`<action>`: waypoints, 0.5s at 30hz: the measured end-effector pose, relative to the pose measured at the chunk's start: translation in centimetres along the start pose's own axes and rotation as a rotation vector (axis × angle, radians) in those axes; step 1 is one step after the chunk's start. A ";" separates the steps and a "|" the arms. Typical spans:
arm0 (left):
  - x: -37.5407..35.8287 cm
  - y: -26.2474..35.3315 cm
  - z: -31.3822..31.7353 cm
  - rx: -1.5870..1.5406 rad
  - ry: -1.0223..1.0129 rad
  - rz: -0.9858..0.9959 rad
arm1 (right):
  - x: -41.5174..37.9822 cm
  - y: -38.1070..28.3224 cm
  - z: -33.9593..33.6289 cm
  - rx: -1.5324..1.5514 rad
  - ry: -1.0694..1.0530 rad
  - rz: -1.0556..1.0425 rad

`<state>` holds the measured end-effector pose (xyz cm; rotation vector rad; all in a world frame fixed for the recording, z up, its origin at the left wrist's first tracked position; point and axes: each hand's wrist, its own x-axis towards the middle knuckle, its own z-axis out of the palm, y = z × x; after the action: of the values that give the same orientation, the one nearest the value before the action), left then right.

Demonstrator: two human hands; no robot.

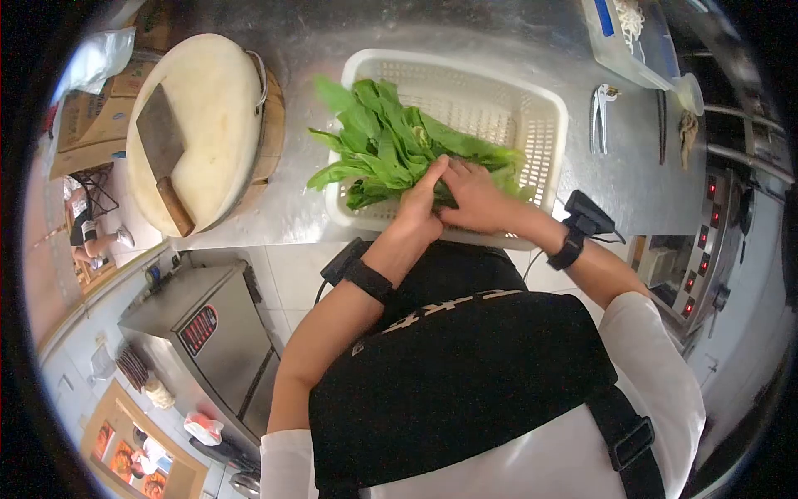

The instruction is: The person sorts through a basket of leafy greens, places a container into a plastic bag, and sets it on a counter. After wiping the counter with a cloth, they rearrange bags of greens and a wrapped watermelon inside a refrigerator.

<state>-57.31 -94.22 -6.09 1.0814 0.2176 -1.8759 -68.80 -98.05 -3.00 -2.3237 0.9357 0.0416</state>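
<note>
Head view: leafy greens (386, 137) gripped by left hand (421, 208) and right hand (480, 200), within the white basket (544, 125) beneath. Light pressure is best used, sparing the leaves; those over the rim, left of the hands, are best gathered in.

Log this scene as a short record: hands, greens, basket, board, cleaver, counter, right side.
Left hand: at the greens, fingers partly hidden
Right hand: beside the left, also at the greens
Greens: leafy, bunched, some leaves over the basket's left rim
Basket: white, slotted, on the counter
Board: round, pale, left of the basket
Cleaver: flat on the board, handle toward the person
Counter: metal
Right side: metal tool, tub with white contents
</note>
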 end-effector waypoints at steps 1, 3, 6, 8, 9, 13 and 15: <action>0.1 -0.1 -0.3 0.006 -0.003 0.004 | 0.1 0.8 -0.5 -0.001 0.007 -0.001; 0.4 -0.2 -0.9 -0.135 0.033 -0.146 | 1.4 2.9 -3.1 0.621 -0.235 0.259; 0.2 0.5 -0.6 -0.025 0.092 -0.189 | 2.6 6.6 -2.6 0.156 0.097 0.216; -0.2 0.6 -0.1 -0.051 0.114 -0.184 | 2.9 7.1 -1.6 0.089 0.032 0.355; -0.3 0.6 0.0 -0.083 0.131 -0.177 | 2.9 7.1 -1.4 0.013 -0.036 0.493; -0.5 0.4 -0.3 -0.068 0.120 -0.172 | 2.2 6.1 -0.7 0.088 -0.045 0.540; -1.2 0.8 0.5 -0.028 0.143 -0.152 | 1.7 6.0 0.7 0.020 0.068 0.499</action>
<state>-56.73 -94.15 -4.67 1.2097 0.4175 -1.9237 -71.17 -101.99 -7.23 -2.0302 1.5206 0.1580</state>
